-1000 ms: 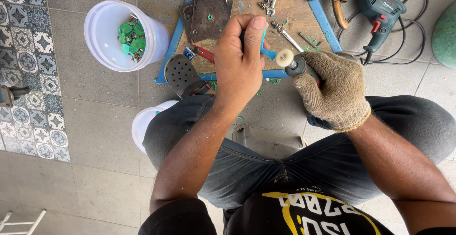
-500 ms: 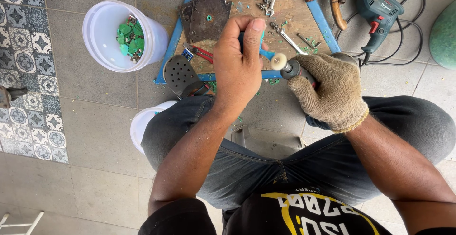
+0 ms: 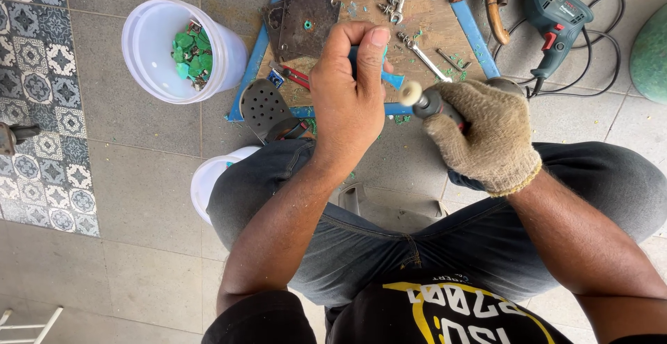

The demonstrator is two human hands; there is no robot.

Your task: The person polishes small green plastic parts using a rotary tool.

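The left hand (image 3: 351,101) is bare, its fingers (image 3: 375,42) curled tight around a small blue piece (image 3: 390,78), of which only an edge shows past the thumb. The piece sits just above the front edge of the board (image 3: 424,21), close to the buffing tip (image 3: 410,94) but, as far as one can tell, not quite touching it. It looks light, stiff and hard, likely plastic or stone; smooth enough to slip, so a firm pinch near its middle suits it.

The right hand (image 3: 486,139) wears a knit glove, fingers wrapped shut around the barrel of a rotary tool (image 3: 434,104), gripped near the nose for control. The tool seems compact and fairly light.

Farther out lie a metal plate (image 3: 306,21), wrenches (image 3: 410,17), a drill (image 3: 552,10), and a white bucket (image 3: 149,73) holding green chips (image 3: 191,52).
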